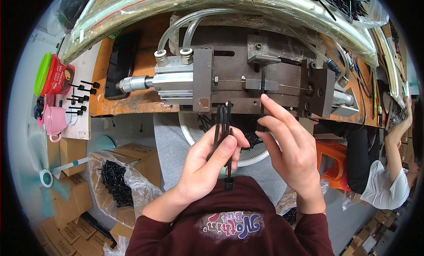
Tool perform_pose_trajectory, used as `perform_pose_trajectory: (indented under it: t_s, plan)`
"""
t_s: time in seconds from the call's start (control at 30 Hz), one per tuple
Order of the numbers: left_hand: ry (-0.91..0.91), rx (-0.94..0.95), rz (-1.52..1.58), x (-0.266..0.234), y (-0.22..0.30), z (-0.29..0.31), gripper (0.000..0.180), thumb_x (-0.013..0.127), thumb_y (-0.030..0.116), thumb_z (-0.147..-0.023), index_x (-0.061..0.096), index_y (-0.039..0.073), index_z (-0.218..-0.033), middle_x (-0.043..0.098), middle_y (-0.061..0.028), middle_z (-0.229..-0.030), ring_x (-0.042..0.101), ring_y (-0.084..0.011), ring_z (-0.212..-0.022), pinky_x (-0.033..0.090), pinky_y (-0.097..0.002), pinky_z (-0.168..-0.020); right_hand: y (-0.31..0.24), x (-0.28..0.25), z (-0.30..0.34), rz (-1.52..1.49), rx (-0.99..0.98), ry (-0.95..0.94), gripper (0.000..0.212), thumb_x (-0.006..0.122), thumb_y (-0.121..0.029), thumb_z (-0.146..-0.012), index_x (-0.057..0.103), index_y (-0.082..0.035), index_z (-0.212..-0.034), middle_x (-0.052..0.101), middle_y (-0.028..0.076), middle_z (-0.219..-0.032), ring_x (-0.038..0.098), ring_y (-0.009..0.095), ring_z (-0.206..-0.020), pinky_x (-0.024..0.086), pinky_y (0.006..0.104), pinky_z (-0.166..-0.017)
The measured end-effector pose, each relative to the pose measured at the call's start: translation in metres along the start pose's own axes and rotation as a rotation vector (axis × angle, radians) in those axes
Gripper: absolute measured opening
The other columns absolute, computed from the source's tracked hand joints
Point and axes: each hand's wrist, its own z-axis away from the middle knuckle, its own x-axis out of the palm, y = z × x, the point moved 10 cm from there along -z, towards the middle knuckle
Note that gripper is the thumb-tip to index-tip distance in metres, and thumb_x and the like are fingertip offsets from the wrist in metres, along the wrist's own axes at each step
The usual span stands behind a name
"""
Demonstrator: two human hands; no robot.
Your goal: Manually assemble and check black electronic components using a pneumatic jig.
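Note:
My left hand (pixel 204 162) is closed around a small bundle of thin black rods (pixel 222 118) with thicker heads. The rods stick up past my fingers, and one headed end points down toward my shirt. With thumb and fingers, my right hand (pixel 290 143) pinches a single black rod (pixel 263 84). Its upper part lies across a small metal block (pixel 251 84) in the middle of a bench fixture (pixel 229 57), and my index fingertip rests along it. A pneumatic cylinder (pixel 174 81) with clear hoses sits at the fixture's left end; a dark metal block (pixel 317 88) stands at the right.
Below the fixture, a white basket (pixel 189 131) with black rods sits by my lap. An open box lined with plastic (pixel 119 181) holds more rods at lower left. A phone (pixel 121 64), pink cup (pixel 54 120) and fan (pixel 46 178) are left; another person (pixel 388 181) sits at right.

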Motion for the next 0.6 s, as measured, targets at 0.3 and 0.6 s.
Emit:
perform_pose_trajectory:
  t_s: [0.3,0.6]
  plan:
    - [0.030,0.084,0.029,0.000,0.011,0.001,0.027,0.045,0.028,-0.107,0.056,0.003,-0.108,0.054,-0.0009,-0.083,0.053,-0.0070,-0.070,0.043,-0.0203,-0.057,-0.011,0.000,-0.019,0.233,0.015,-0.100,0.026,0.076,-0.001,-0.072,0.064,-0.001,-0.095,0.067,0.013,-0.122,0.065,0.021,-0.065,0.051,0.0298,-0.058]
    - [0.101,0.177,0.083,-0.004,0.011,-0.001,0.022,0.046,0.025,-0.107,0.051,0.004,-0.108,0.053,-0.0024,-0.085,0.053,-0.0083,-0.071,0.045,-0.0221,-0.058,-0.031,-0.020,-0.002,-0.477,-0.039,-0.089,0.038,0.084,-0.013,-0.069,0.068,0.002,-0.099,0.070,0.010,-0.091,0.070,0.021,-0.074,0.056,0.0304,-0.061]
